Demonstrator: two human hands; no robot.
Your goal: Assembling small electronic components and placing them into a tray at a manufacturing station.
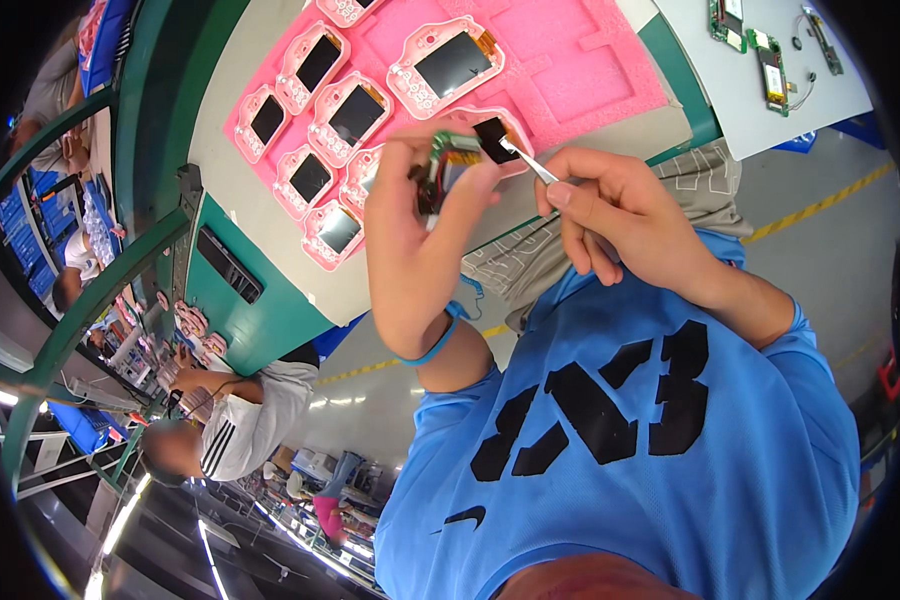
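My left hand, with a blue band at the wrist, is raised over the pink foam tray and grips a small green circuit board; motion blurs it. My right hand pinches a pair of light metal tweezers. Their tips are over a pink handheld console shell with a dark screen, partly hidden by the left hand. Whether the tips touch it I cannot tell. More pink shells with screens, among them a large one, lie around on the pink foam tray.
Several circuit boards with wires lie on a white surface at the far right. A black oblong device rests on the green table at left. Beyond a green metal frame, a person in a white shirt works.
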